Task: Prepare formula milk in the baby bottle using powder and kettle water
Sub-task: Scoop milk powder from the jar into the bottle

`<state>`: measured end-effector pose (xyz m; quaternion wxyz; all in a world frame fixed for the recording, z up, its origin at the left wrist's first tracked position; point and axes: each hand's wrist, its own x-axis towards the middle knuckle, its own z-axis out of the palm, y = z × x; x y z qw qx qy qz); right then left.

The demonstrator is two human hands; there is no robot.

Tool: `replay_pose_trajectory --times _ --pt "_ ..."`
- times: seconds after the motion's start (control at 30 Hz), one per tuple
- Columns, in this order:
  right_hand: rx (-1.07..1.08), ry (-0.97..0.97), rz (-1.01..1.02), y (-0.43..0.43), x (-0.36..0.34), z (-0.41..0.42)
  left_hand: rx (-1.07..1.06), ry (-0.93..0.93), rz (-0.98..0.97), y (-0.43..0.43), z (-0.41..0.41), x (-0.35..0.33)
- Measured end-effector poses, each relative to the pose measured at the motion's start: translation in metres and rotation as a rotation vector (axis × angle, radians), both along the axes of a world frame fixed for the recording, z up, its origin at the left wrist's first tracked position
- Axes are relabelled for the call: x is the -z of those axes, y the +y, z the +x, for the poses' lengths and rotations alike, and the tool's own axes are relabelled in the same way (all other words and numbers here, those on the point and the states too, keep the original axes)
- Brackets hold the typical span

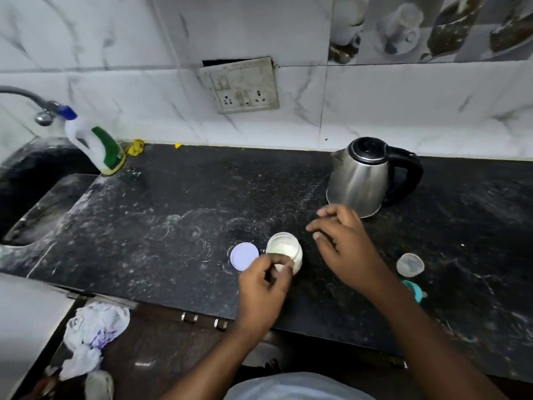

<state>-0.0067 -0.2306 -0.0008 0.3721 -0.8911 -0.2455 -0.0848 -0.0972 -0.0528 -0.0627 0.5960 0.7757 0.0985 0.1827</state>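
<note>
Your left hand [264,280] pinched the near wall of the open powder jar [284,251], which stood on the worktop [173,203] with its lid [244,256] lying flat just beside it on the left. Your right hand [343,235] hovered beyond and right of the jar, its grip spread and empty, the kettle [360,176] standing just behind it, lid down.

The step in hand appeared to be drawing powder from the jar. To do it well, you needed to keep the jar steadied at its base rather than its rim, bring the bottle close before lifting any powder, and level each measure; the worktop already carried white dust and rings.

No scoop could be made out. The bottle itself was not clearly identifiable: a clear rounded piece [410,264] lay well to the right, and a teal part [414,290] sat half hidden behind your right forearm. Whether the kettle held water could not be told. The powder level was only partly visible.
</note>
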Motion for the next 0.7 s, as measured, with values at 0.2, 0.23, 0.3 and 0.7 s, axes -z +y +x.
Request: replay_pose_trajectory --times 0.2,0.23,0.3,0.7 --pt "-0.149 0.36 -0.443 0.058 0.009 0.033 -0.124 0.137 0.033 0.052 0.018 0.02" --pt "-0.159 0.394 -0.52 0.064 0.009 0.037 -0.072 0.187 0.045 0.056 0.022 0.024" --pt "-0.169 0.424 -0.648 0.076 0.011 0.043 0.041 0.274 0.064 0.06 0.029 0.029" --pt "-0.063 0.416 -0.957 0.103 0.039 0.054 0.244 0.364 0.211 0.051 0.049 0.055"
